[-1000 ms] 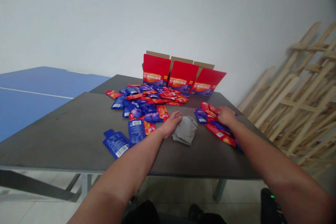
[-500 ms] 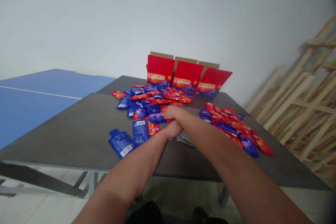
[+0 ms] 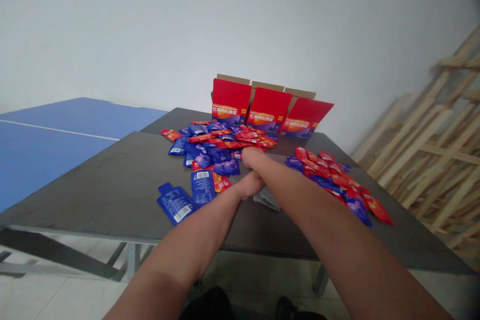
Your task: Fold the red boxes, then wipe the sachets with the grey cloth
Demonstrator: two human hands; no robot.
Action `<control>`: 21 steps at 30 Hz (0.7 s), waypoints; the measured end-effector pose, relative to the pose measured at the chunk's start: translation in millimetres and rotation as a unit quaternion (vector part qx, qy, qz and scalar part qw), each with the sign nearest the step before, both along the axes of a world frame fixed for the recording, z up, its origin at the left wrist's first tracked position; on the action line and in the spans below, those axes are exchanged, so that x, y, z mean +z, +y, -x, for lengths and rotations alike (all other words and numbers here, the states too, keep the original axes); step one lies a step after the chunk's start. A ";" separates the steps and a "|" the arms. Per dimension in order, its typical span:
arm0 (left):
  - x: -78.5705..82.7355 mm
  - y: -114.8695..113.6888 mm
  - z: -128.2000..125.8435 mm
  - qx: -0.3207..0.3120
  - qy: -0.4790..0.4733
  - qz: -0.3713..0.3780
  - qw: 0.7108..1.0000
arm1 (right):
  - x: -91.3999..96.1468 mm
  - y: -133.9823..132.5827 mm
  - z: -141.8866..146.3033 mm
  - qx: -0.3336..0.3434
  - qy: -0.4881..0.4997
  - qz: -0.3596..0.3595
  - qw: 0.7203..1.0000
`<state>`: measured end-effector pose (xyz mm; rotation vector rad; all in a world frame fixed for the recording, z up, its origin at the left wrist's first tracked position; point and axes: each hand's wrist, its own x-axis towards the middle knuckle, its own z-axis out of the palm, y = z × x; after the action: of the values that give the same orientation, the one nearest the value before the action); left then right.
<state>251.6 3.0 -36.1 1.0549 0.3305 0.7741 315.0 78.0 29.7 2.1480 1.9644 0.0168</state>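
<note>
My right hand (image 3: 252,155) reaches across my left arm to the near edge of a big heap of red and blue pouches (image 3: 217,142). Its fingers curl down among them, and what they grip is hidden. My left hand (image 3: 248,186) rests on a crumpled grey cloth (image 3: 267,199), with its fingers covered by my right forearm. A second, smaller heap of pouches (image 3: 333,177) lies to the right of both hands. Two blue pouches (image 3: 175,204) lie apart, near my left forearm.
Three open red cartons (image 3: 268,107) stand in a row at the far edge of the dark grey table (image 3: 105,180). A blue table (image 3: 45,135) adjoins on the left. Wooden frames (image 3: 431,150) lean against the wall on the right.
My right hand left the right-hand heap and swung left over my left wrist to the middle heap. My left hand stayed on the cloth. The view shifted slightly left.
</note>
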 end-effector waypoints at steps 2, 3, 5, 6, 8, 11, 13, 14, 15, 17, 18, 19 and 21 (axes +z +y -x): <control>-2.0 0.4 -3.6 -0.024 0.024 -0.027 0.999 | 10.4 -6.8 -10.3 -0.001 0.001 -0.022 1.000; -3.4 1.6 -5.7 -0.034 0.034 -0.037 0.998 | 15.7 -11.3 -16.1 0.001 0.003 -0.034 0.999; -5.9 5.7 -9.5 -0.030 0.041 -0.033 0.998 | 23.6 -23.9 -28.8 0.008 0.006 -0.060 0.998; -6.5 8.4 -11.0 -0.017 0.034 -0.022 0.999 | 24.9 -32.4 -35.7 0.016 0.010 -0.079 0.997; -4.7 14.1 -11.9 0.017 -0.003 0.016 1.000 | 20.2 -53.6 -50.2 0.047 0.030 -0.141 0.988; 5.1 20.9 -6.0 0.047 -0.087 0.108 0.989 | -4.2 -89.2 -70.8 0.127 0.101 -0.335 0.928; 13.3 22.8 1.9 0.018 -0.107 0.180 0.978 | -26.0 -108.3 -80.9 0.162 0.130 -0.390 0.897; 16.9 22.8 6.0 -0.023 -0.105 0.208 0.972 | -36.4 -114.9 -84.1 0.180 0.142 -0.397 0.889; 19.9 22.2 9.9 -0.069 -0.096 0.227 0.967 | -45.7 -119.4 -86.1 0.196 0.153 -0.398 0.883; 23.2 19.9 15.6 -0.139 -0.074 0.241 0.958 | -59.2 -122.7 -86.5 0.219 0.167 -0.393 0.877; 23.7 18.6 17.2 -0.154 -0.064 0.240 0.956 | -63.3 -122.2 -85.6 0.227 0.172 -0.390 0.876; 23.7 17.6 18.2 -0.155 -0.057 0.237 0.957 | -65.8 -120.9 -84.4 0.234 0.176 -0.389 0.874; 22.8 17.0 18.9 -0.132 -0.049 0.229 0.963 | -67.8 -117.1 -82.8 0.245 0.193 -0.388 0.867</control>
<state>232.8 20.0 -13.2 0.6051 0.2601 0.4763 397.7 -39.1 -38.1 2.0605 3.1138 0.6058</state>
